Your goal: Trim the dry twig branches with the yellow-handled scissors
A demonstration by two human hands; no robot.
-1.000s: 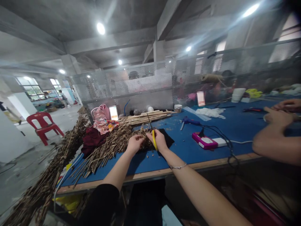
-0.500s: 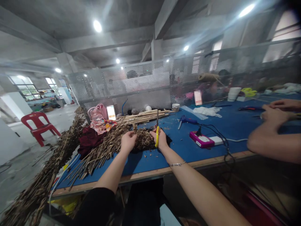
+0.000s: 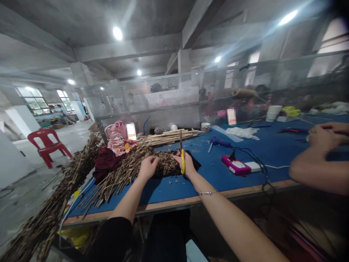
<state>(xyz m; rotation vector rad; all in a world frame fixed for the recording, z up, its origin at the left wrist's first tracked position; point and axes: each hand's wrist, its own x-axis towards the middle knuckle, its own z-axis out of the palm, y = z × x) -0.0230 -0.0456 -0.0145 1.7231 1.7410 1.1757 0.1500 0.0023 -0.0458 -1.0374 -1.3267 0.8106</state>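
Dried brown stalks (image 3: 120,174) lie in a heap on the blue table (image 3: 160,189), their ends pointing to the front left. My left hand (image 3: 148,166) is closed at the right side of this heap; what its fingers pinch, if anything, is too small to make out. Yellow-handled scissors (image 3: 183,162) are in my right hand (image 3: 188,163), blades pointing up and away. Between the two hands sits a pile of crumbly dried plant pieces (image 3: 167,162), with black material (image 3: 195,160) beside it on the right.
Behind the heap are pale wooden sticks (image 3: 169,137). Dark red cloth (image 3: 105,163) lies at its left. To the right are a blue glue gun (image 3: 219,142), a magenta power box (image 3: 236,165) with cables, and another person's hands (image 3: 324,136). A red chair (image 3: 49,145) stands on the floor.
The view has shifted slightly. The small dried sprig that stood up above my left hand no longer shows there. My right hand still holds the scissors.
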